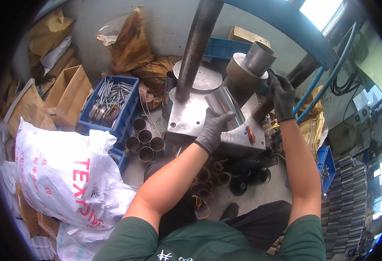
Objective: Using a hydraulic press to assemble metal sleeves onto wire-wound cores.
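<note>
Green cloth (217,239) foremost, the gloved left hand (214,128) has its grip round 1 polished metal tube (223,102) over a scuffed steel surface (185,119), the grip of the right hand (283,96) unclear beside a collared cylinder (259,58), pale wall (169,24) behind.

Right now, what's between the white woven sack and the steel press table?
In the head view, five metal tubes and part of a blue bin show between the white woven sack and the steel press table.
</note>
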`<state>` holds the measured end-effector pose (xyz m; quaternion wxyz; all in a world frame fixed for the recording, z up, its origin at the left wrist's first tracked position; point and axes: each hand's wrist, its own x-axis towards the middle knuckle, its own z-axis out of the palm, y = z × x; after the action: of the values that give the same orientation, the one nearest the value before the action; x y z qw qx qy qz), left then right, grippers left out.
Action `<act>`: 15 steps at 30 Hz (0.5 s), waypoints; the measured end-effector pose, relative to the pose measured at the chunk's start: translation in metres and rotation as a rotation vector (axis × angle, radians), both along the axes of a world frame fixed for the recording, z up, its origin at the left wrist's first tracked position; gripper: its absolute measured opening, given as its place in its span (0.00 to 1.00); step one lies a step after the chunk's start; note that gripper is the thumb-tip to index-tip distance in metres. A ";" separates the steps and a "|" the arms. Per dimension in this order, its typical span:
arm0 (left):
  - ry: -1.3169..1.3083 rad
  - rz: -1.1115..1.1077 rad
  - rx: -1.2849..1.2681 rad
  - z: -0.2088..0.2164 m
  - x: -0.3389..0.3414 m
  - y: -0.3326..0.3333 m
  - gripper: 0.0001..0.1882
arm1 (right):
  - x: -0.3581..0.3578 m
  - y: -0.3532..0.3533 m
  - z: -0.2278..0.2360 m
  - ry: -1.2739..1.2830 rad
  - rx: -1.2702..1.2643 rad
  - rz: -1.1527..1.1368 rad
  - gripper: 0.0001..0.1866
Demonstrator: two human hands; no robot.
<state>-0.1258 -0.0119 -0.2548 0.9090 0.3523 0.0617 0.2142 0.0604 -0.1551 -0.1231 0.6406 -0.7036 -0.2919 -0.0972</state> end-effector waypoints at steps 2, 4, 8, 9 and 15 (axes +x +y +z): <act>0.059 0.002 0.123 0.000 -0.001 -0.005 0.34 | -0.026 -0.018 -0.014 0.126 -0.035 0.127 0.17; 0.067 0.118 0.514 0.002 0.001 -0.014 0.34 | -0.036 -0.043 -0.039 0.413 -0.060 0.332 0.21; -0.079 0.079 1.035 -0.004 0.003 -0.024 0.38 | -0.104 -0.081 -0.042 0.736 -0.262 0.423 0.21; -0.088 0.115 1.204 -0.002 -0.005 -0.037 0.42 | -0.112 -0.096 -0.047 0.981 -0.057 0.545 0.24; -0.284 -0.086 1.664 -0.021 -0.021 -0.096 0.52 | -0.116 -0.218 -0.123 0.776 -0.319 0.544 0.30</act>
<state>-0.1471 -0.1075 -0.2758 0.3597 0.8785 -0.2447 0.1972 -0.0553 -0.3732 -0.2458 0.5885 -0.6755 -0.2160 0.3882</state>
